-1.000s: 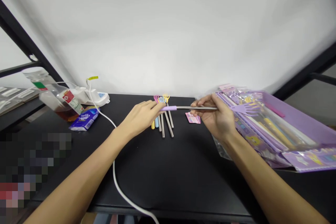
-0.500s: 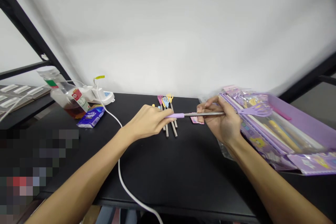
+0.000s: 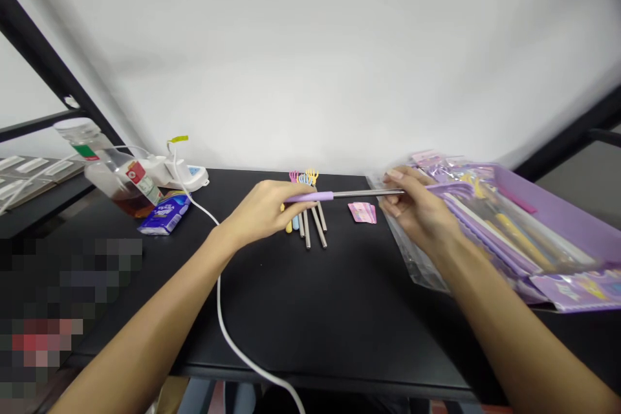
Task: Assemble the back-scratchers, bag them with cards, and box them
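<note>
A purple back scratcher [image 3: 361,193] with a metal rod lies level across both hands above the black table. My left hand [image 3: 266,210] grips its purple handle. Closed round the rod near the clawed head is my right hand [image 3: 420,204], slightly blurred. Behind and below the rod, several back scratchers [image 3: 308,223] rest on the table in a loose bunch, with pink, blue and yellow claw heads pointing toward the wall. Pink printed cards [image 3: 362,212] lie between that bunch and my right hand.
On the right stands a purple box [image 3: 557,213] holding wrapped back scratchers, with a clear plastic bag [image 3: 422,265] beside it. At left are a bottle [image 3: 116,174], a blue tissue pack [image 3: 165,213] and a power strip [image 3: 187,176]. A white cable [image 3: 228,336] crosses the table.
The scratcher, held in both hands, has moved slightly up and left in view. My right hand has turned over the rod, and the pink cards are now more exposed.
</note>
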